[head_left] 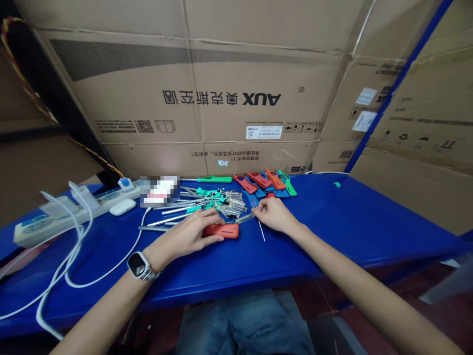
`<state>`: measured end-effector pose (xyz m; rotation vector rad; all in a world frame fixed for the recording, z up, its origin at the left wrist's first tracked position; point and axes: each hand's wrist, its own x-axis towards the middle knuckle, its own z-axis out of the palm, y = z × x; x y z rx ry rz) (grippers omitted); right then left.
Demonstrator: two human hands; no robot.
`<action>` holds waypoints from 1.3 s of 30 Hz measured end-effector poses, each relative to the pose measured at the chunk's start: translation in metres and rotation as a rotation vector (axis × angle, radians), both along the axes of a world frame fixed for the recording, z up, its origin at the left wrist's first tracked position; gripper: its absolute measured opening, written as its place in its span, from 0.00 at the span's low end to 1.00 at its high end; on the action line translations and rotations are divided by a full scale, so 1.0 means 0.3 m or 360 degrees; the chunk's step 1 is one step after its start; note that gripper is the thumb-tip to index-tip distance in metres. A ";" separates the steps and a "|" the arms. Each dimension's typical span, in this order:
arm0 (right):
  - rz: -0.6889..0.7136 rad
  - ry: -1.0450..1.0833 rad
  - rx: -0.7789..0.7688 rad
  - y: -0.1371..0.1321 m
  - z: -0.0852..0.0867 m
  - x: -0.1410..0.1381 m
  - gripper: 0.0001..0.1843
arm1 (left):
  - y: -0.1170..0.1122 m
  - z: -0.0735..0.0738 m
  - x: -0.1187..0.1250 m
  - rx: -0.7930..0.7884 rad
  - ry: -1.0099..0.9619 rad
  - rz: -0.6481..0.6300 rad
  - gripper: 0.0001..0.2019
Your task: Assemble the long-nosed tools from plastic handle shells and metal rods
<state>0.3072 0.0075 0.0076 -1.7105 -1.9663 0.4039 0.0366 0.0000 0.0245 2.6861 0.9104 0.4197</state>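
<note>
My left hand point(201, 228) is closed around an orange-red plastic lighter handle point(229, 230), which lies low over the table's front half. In my right hand point(275, 213) is a thin screwdriver point(261, 230) with a see-through purplish handle, its shaft slanting down toward the table. Just beyond my left hand is a heap of lighter innards point(225, 201): metal tubes, green pieces and clear tanks. One clear tank point(245, 218) lies between my two hands. Behind my right hand are several red, orange, blue and green handle shells point(261, 179).
A green long-nosed lighter point(214, 179) lies at the back. On the left are a power strip point(98, 209), white cables point(79, 246), a white case point(122, 207) and a blurred-out object point(159, 191). Cardboard point(221, 64) walls the blue table point(332, 222). A small green piece point(336, 185) lies right.
</note>
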 end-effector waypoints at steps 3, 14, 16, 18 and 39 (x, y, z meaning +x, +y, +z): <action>-0.0107 -0.0205 -0.0042 0.007 -0.001 -0.002 0.16 | 0.001 0.009 0.011 0.0015 -0.0047 -0.0026 0.14; 0.0005 -0.0106 0.0084 -0.016 0.035 0.000 0.13 | 0.013 0.060 0.088 0.0265 0.0044 -0.0112 0.15; 0.0265 0.0075 0.0155 -0.031 0.053 -0.014 0.15 | 0.027 0.070 0.110 0.0357 0.0091 -0.0123 0.15; 0.0536 0.0175 0.0186 -0.042 0.068 -0.030 0.16 | 0.047 0.082 0.127 0.0416 0.0114 -0.0142 0.15; 0.0805 -0.0374 0.0451 0.486 0.072 -0.092 0.18 | 0.416 0.000 0.108 0.0549 0.0055 0.0563 0.20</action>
